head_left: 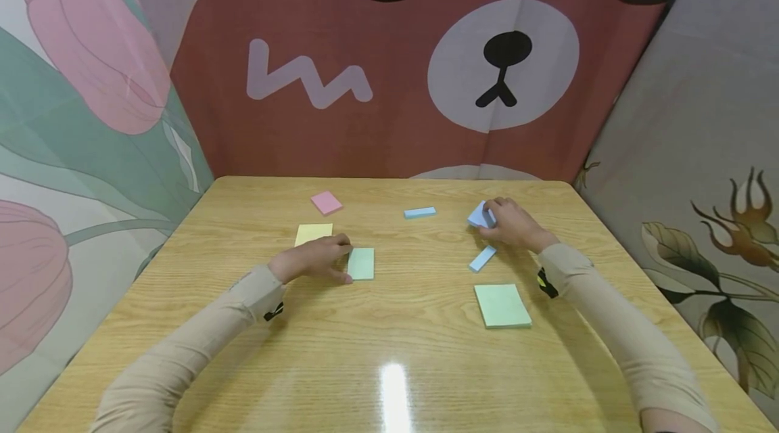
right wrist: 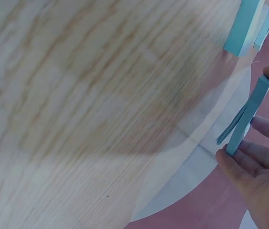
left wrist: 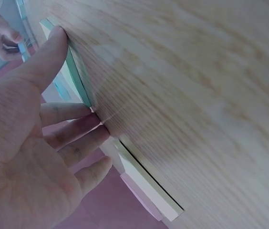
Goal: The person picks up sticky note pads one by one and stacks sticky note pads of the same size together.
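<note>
My left hand (head_left: 316,257) is at the left side of a small pale green sticky note pad (head_left: 362,264) lying on the table. In the left wrist view its thumb touches one end of the pad's edge (left wrist: 77,78) and the forefinger the other, so the pad is pinched between them. Farther right, my right hand (head_left: 514,224) grips a blue sticky note pad (head_left: 477,215) between thumb and fingers. Seen from the right wrist, that pad stands on edge, a few of its sheets (right wrist: 232,125) splayed from the block.
Behind the left hand lie a yellow pad (head_left: 313,232) and a pink pad (head_left: 326,202). One narrow blue pad (head_left: 420,213) is at the back centre, another (head_left: 483,258) below the right hand. A larger green pad (head_left: 502,306) lies nearer on the wooden table (head_left: 304,365).
</note>
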Demonstrator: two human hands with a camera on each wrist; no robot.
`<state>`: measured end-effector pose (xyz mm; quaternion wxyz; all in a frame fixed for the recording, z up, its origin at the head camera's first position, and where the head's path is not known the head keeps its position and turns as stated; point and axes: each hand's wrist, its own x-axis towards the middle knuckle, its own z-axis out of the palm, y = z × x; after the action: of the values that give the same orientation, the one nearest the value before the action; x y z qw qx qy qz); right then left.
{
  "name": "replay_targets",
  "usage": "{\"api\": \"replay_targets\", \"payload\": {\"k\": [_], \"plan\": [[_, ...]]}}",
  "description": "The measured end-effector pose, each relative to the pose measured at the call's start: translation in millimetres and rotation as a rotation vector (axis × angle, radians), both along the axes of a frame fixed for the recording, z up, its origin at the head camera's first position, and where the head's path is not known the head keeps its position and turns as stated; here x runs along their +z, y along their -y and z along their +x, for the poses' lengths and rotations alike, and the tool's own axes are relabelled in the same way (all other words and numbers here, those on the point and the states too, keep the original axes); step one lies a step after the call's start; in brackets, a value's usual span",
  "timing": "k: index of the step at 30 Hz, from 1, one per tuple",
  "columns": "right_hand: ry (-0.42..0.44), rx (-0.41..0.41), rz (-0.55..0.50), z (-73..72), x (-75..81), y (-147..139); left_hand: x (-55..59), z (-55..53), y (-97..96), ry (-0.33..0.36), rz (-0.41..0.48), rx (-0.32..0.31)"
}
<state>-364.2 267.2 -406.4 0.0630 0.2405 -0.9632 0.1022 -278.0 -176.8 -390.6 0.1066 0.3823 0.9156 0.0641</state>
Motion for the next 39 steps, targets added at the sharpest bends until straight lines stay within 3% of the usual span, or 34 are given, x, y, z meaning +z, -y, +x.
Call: {"api": "replay_targets", "payload": {"k": [18, 27, 39], "plan": [[-0.056, 0.058, -0.005, 1.7, -2.3, 2.8, -1.7, -1.3, 0.5, 0.011, 0.001, 0.005], [-0.081, 0.103, -0.023, 9.5, 0.9, 9.1, -3.9, -2.4, 2.6, 0.005, 0.008, 0.005], [-0.112, 0.151, 0.022, 11.4, 0.6, 23.3, -5.3, -2.7, 3.1, -0.018, 0.017, -0.007]]}}
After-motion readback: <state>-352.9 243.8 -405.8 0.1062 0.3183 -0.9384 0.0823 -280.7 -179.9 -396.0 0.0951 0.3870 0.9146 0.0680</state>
